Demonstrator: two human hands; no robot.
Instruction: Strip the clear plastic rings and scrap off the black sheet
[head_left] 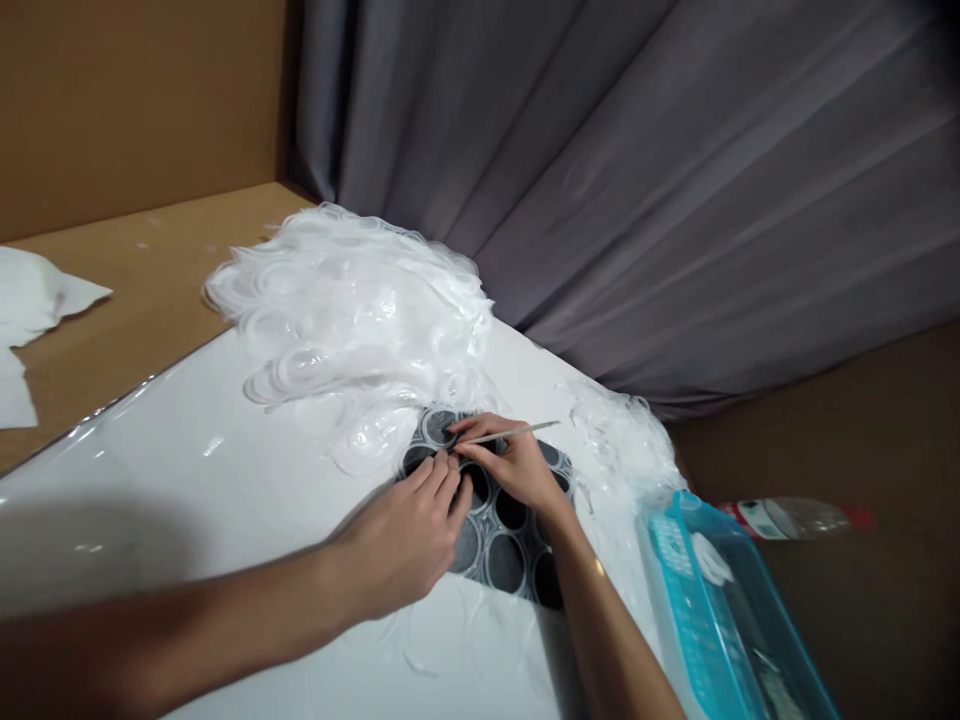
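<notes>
A dark tray with several round cavities rimmed in white lies on the white tabletop. My right hand pinches a thin, light-coloured stick over the tray's upper part. Beside it, my left hand rests on the tray's left side, its fingers bent and close together near the stick's lower end. Whether those fingers grip anything is too small to tell. Thin clear rings are faintly visible on the tabletop just in front of the tray.
A big heap of clear, glossy round pieces stands behind the tray, a smaller heap at the right. A blue basket, a plastic bottle, white paper and a grey curtain surround the work area.
</notes>
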